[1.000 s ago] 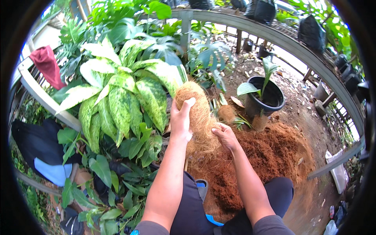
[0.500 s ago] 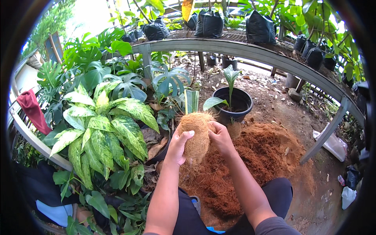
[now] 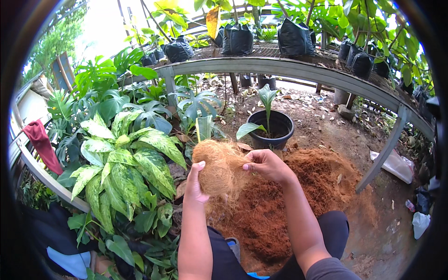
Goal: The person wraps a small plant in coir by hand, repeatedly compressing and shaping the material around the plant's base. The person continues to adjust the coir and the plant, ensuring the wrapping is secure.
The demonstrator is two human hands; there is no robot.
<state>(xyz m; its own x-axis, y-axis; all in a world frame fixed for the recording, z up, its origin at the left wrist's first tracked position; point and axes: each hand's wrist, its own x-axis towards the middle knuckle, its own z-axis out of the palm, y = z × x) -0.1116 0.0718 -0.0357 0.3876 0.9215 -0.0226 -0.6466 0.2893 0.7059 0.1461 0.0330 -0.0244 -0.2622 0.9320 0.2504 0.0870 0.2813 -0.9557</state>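
A shaggy ball of coconut fibre (image 3: pixel 218 170) is held up in front of me, over the heap of brown coir (image 3: pixel 266 219). A short, pale-edged green leaf (image 3: pixel 204 128) stands up at its top; whether its base is inside the ball is hidden. My left hand (image 3: pixel 194 183) grips the ball's left side, thumb on the front. At the right side, my right hand (image 3: pixel 269 166) pinches loose strands between thumb and fingers. Just beyond stands a black pot (image 3: pixel 281 135) with a young, broad-leaved plant (image 3: pixel 268 103) in it.
A big variegated plant (image 3: pixel 119 154) crowds the left side, beside monstera leaves (image 3: pixel 196 103). Across the back runs a raised bench (image 3: pixel 280 65) with black-bagged plants (image 3: pixel 238 39); its slanting leg (image 3: pixel 382 149) comes down at right. White plastic bags (image 3: pixel 394 165) lie on the ground.
The ball has shifted left and tilted, with the leaf at its top. My right hand has drawn away from it to the right, and the fibre looks looser and wider.
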